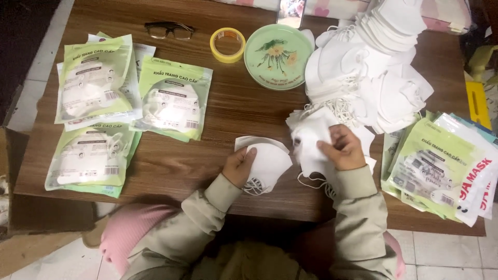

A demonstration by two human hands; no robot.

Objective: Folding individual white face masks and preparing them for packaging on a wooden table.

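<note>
Packets of face masks [96, 83] in green-and-clear wrapping lie overlapped along the desk's [218, 119] left edge, three or four showing, one [174, 98] set a little further in toward the middle. Black-framed glasses [168, 30] sit near the far edge, with a roll of yellow tape [227, 44] just beside them and a pale green round plate [278, 56] painted with flowers next along that far edge.

Near the desk's front edge, about the middle, the left hand [239, 167] rests its fingers pressed down on a small stack of folded white masks [267, 161], whose ear loops spill out below the wrist. Whether the thumb curls under the stack cannot be told. Just beside it, the right hand [343, 150] pinches another white mask [311, 145] between thumb and fingers, holding it slightly lifted above the wood, with its loop dangling toward the front edge. Both arms wear beige sleeves [358, 207].

Behind the right hand, a tall heap of loose white masks [373, 72] fills the far right part of the desk, tangled with elastic loops. At the right edge, more green packets [433, 166] are piled in a fanned stack, partly overhanging the corner, with a white packet bearing red lettering [480, 186] on top at the outer side.
</note>
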